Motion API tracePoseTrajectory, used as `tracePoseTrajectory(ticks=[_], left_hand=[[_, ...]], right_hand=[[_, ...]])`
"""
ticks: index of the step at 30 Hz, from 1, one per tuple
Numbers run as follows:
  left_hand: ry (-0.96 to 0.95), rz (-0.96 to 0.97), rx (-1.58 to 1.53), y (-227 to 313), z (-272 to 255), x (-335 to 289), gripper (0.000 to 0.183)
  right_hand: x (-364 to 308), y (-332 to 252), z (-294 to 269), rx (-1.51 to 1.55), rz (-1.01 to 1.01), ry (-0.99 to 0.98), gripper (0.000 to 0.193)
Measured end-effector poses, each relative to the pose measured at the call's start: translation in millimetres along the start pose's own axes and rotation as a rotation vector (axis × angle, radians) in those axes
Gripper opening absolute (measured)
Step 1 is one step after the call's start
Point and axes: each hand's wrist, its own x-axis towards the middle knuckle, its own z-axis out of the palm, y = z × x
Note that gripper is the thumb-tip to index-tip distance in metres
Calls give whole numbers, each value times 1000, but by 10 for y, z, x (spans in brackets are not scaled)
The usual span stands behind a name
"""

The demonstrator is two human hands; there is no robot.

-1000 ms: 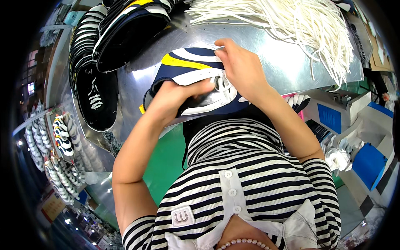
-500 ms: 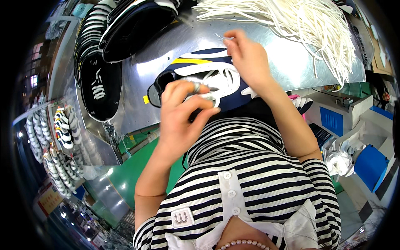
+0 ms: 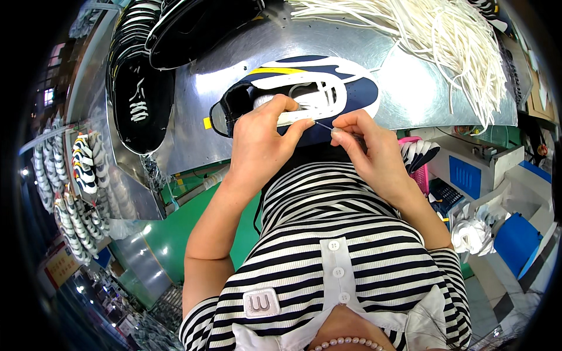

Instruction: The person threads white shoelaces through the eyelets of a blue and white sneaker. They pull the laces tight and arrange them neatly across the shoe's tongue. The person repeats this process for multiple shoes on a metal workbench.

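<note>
A navy and white shoe upper point(image 3: 361, 93) with a yellow stripe lies on its side on the metal table, toe to the right. White lace point(image 3: 319, 102) crosses its opening. My left hand point(image 3: 263, 137) is closed at the near eyelet edge, thumb and index finger pinching the white strip there. Just right of it, my right hand point(image 3: 369, 149) pinches the end of a thin grey, needle-like piece point(image 3: 324, 125). This piece spans the gap between my left thumb and right fingertips; its exact kind is too small to tell.
A heap of white laces point(image 3: 445, 52) covers the table's far right. Black shoe uppers point(image 3: 140, 111) are stacked at the far left, with more black uppers point(image 3: 199, 35) beside them. The metal table's near edge point(image 3: 433, 124) runs before my body. A pink basket point(image 3: 420, 172) stands at the right.
My right hand has come down from above the toe to the near side and now pinches the thin piece. My left hand has moved slightly right and up against the eyelet edge.
</note>
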Motion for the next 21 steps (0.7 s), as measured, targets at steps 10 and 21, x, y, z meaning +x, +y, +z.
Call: tracePoseTrajectory(ticks=[10,21], left_hand=[[45,123,30,-42,44,-48,28],[102,352,14,-116,91,-55,23]], right_hand=[[124,-30,-38,123,155,-84,16],[203,-72,142,162,218,-23,17]])
